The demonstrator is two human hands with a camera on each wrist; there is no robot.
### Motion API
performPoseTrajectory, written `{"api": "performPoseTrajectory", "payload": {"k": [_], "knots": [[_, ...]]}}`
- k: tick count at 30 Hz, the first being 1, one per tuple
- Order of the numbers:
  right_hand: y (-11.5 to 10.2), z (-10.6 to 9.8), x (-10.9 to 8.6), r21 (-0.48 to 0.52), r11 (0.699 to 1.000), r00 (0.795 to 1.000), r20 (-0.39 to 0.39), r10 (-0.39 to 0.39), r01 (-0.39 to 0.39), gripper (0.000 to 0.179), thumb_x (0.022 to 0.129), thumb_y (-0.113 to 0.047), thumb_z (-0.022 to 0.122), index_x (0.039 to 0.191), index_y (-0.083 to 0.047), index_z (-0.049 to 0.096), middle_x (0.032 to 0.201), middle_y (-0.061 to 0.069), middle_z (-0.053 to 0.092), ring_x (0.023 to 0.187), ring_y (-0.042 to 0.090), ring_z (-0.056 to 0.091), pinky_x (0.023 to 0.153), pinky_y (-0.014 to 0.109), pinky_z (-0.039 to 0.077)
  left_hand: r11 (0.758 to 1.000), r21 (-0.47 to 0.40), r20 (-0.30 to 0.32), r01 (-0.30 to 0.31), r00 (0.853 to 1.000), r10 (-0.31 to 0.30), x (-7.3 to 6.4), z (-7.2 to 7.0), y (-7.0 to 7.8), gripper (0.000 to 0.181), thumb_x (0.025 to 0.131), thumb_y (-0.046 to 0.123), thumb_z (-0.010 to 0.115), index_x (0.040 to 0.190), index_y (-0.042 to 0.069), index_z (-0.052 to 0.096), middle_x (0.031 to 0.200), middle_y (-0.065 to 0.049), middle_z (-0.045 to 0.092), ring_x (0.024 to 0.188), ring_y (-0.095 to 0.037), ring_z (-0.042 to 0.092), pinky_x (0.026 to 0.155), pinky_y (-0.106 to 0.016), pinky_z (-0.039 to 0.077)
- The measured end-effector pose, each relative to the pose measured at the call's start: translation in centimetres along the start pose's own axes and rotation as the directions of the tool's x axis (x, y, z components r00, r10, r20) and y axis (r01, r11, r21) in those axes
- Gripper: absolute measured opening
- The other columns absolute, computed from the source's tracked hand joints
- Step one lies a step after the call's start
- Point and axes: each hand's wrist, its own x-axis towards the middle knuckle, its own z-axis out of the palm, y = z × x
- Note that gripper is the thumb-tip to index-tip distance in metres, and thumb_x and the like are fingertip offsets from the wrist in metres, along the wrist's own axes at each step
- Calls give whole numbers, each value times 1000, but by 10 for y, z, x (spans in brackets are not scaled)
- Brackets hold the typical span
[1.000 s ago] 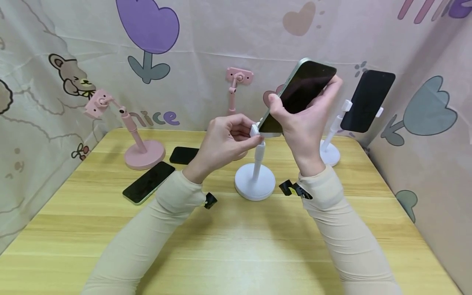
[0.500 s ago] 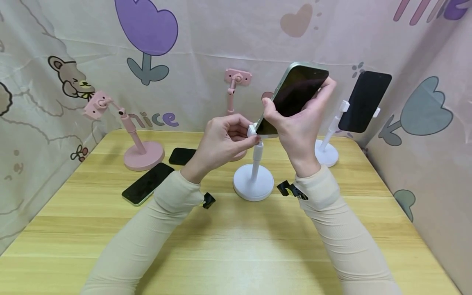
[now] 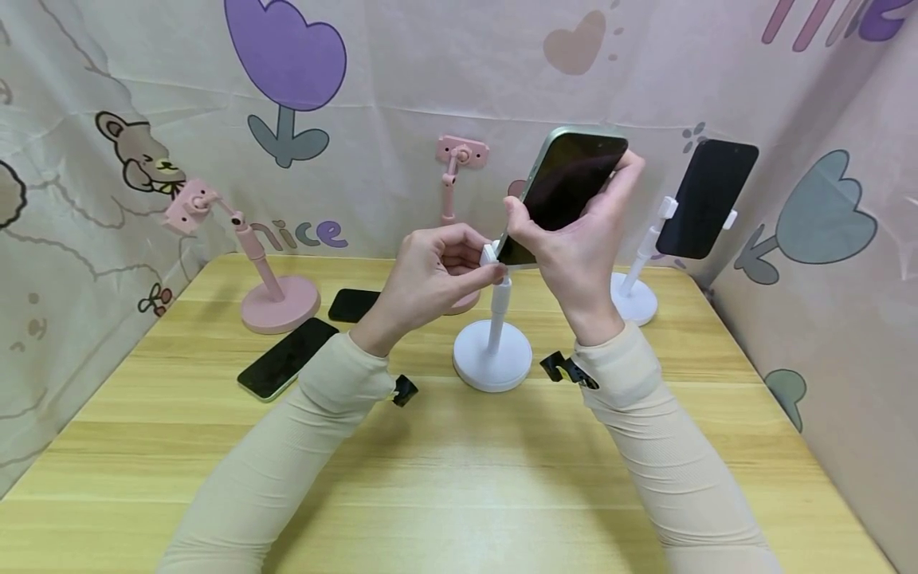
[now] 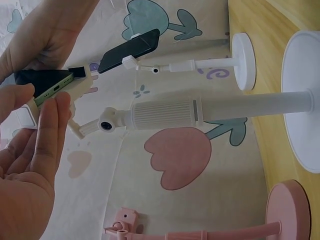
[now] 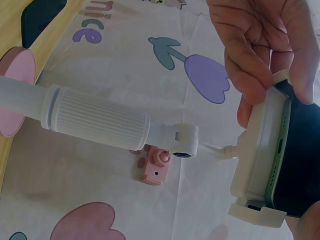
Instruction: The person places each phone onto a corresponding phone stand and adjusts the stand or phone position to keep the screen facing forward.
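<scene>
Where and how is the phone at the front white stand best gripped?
Probably by the phone's long edges, near the top, from the right: its lower end is at the clamp, where the left hand crowds the left side.

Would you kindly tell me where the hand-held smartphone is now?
In the head view, the smartphone is right of centre, gripped by the right hand, its lower end at the clamp of the nearer white phone stand, beside the left hand.
</scene>
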Motion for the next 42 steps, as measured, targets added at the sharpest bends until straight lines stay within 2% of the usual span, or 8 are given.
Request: {"api": "performPoseTrajectory", "payload": {"k": [4,12,17,22,33,42], "knots": [[0,-2,-2,-18,1000,999,27,22,-22,77,71,-26,88,128,-8,40,118,-3,56,105,22,58,90,30,49,1000,10,-1,3,1000,-3,0,0,0,13,91,3,85,100,1,77,92,-13,81,78,-20,79,77,-31,67],[1,-2,-4,-14,995,995,23,98,-98,81,68,-25,90,129,-6,40,120,0,57,107,20,58,93,28,49,1000,12,-12,-7,1000,7,-1,1,-1,11,91,4,85,98,1,77,90,-12,81,77,-21,79,76,-30,67],[0,-2,-6,15,993,993,17,119,-119,78,70,-21,90,127,-7,40,116,-1,56,104,21,58,89,28,50,1000,24,-21,-18,1000,18,-1,1,-2,11,91,5,86,97,2,77,89,-11,81,76,-19,79,74,-29,66],[1,-3,-8,90,983,987,12,162,-162,76,72,-15,89,128,-10,38,113,0,57,98,24,59,83,28,51,999,38,-30,-24,999,26,-1,2,-2,12,90,6,86,97,2,77,90,-11,81,75,-19,78,72,-28,66],[2,-2,-10,144,975,985,-1,170,-168,74,73,-12,88,127,-10,38,110,2,58,94,24,60,80,27,52,999,23,-27,-36,999,36,-1,2,-4,12,91,6,86,97,2,76,90,-11,80,76,-21,78,73,-28,66],[4,-3,-12,87,980,984,39,175,-177,79,73,-18,90,131,-10,37,120,0,57,102,24,59,85,29,52,999,12,-29,-38,999,38,-2,2,-5,12,91,5,86,96,2,76,90,-11,81,78,-21,80,74,-29,67]]}}
